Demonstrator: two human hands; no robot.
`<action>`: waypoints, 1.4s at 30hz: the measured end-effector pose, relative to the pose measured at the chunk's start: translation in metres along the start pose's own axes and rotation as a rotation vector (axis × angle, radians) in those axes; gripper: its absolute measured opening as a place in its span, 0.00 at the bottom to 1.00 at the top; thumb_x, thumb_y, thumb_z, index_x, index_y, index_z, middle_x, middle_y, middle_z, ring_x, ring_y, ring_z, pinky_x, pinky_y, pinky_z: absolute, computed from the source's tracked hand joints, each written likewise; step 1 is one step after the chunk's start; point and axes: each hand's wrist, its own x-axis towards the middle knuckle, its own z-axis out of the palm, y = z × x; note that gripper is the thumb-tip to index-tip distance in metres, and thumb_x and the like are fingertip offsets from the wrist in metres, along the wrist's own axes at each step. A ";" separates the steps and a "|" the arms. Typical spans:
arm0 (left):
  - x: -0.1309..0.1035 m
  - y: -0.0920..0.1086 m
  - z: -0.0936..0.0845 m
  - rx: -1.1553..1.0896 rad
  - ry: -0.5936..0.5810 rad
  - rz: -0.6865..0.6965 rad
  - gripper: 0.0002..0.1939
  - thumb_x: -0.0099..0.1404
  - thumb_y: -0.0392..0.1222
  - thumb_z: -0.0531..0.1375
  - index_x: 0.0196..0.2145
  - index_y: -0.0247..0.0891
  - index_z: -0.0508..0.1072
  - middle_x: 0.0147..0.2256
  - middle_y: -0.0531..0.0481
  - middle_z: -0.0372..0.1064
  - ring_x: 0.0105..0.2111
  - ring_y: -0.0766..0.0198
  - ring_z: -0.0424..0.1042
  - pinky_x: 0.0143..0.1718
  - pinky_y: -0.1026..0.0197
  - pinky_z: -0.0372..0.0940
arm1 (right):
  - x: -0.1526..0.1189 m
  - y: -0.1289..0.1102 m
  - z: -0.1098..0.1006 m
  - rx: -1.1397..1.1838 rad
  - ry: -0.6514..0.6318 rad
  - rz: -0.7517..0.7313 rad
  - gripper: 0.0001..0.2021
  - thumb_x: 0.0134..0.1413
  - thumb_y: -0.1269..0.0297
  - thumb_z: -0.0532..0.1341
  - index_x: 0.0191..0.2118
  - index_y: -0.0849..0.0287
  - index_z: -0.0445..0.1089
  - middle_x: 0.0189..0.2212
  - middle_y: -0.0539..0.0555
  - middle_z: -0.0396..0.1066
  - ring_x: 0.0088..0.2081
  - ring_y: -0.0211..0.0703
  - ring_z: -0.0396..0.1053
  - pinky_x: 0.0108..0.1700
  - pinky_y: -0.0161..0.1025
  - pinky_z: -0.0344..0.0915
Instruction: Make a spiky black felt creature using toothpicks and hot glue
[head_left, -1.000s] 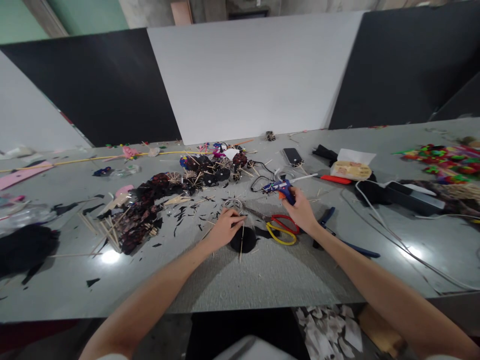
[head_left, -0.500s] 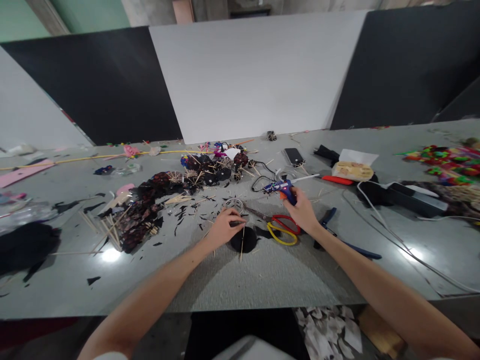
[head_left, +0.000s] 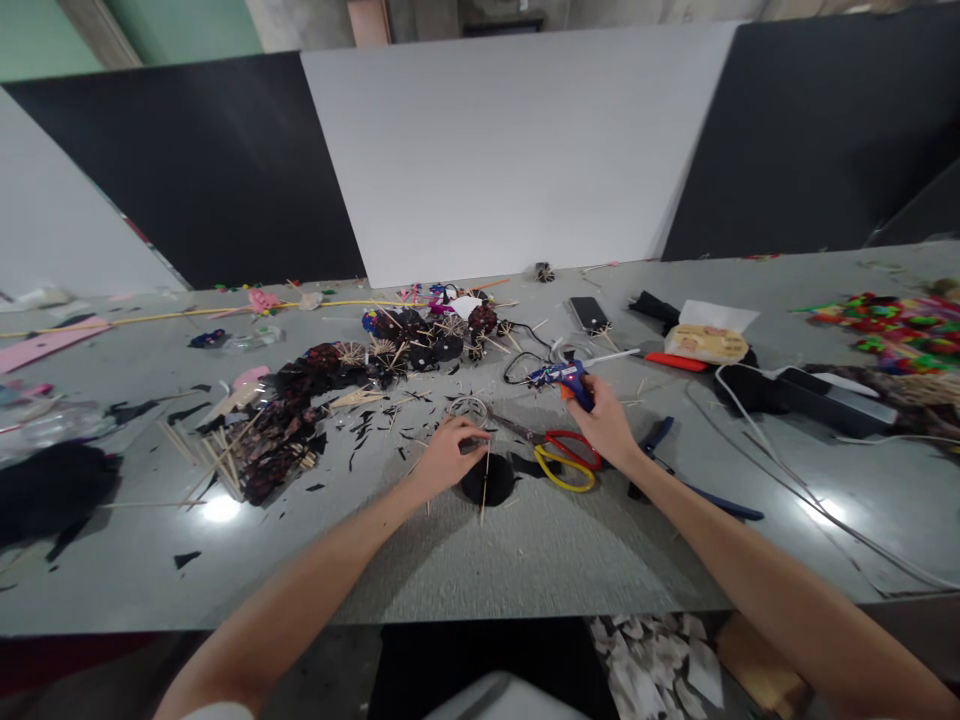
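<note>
Right hand (head_left: pixel 602 415) gripping glue gun (head_left: pixel 561 374); left hand (head_left: pixel 448 455), apart, touching stick (head_left: pixel 484 490) at far end, pinch unclear. Stick lying across black disc (head_left: pixel 501 484), long axis running near-to-far, left hand nearer.

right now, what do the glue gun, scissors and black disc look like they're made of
Glue gun: probably hard, smooth plastic, from its moulded-looking blue shell and orange trigger.
Scissors: grey blades, so likely metal; bright, solid red and yellow loops, so probably plastic.
Black disc: matte, shows no shine; perhaps fabric or card, can't tell which.
</note>
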 end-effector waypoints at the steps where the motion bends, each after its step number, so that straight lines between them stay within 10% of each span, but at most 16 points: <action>1: -0.001 0.002 0.000 0.016 0.000 -0.007 0.08 0.68 0.40 0.66 0.44 0.43 0.83 0.43 0.47 0.76 0.49 0.53 0.71 0.56 0.49 0.63 | 0.000 0.000 0.000 0.000 -0.002 0.002 0.19 0.57 0.56 0.61 0.52 0.57 0.67 0.48 0.62 0.76 0.49 0.59 0.74 0.54 0.56 0.69; 42: -0.002 0.006 -0.001 0.110 -0.059 0.025 0.10 0.64 0.37 0.69 0.43 0.43 0.83 0.45 0.46 0.76 0.50 0.53 0.70 0.56 0.51 0.64 | 0.000 -0.001 0.000 0.002 0.008 -0.005 0.20 0.56 0.55 0.61 0.52 0.57 0.66 0.49 0.63 0.76 0.49 0.59 0.74 0.53 0.56 0.69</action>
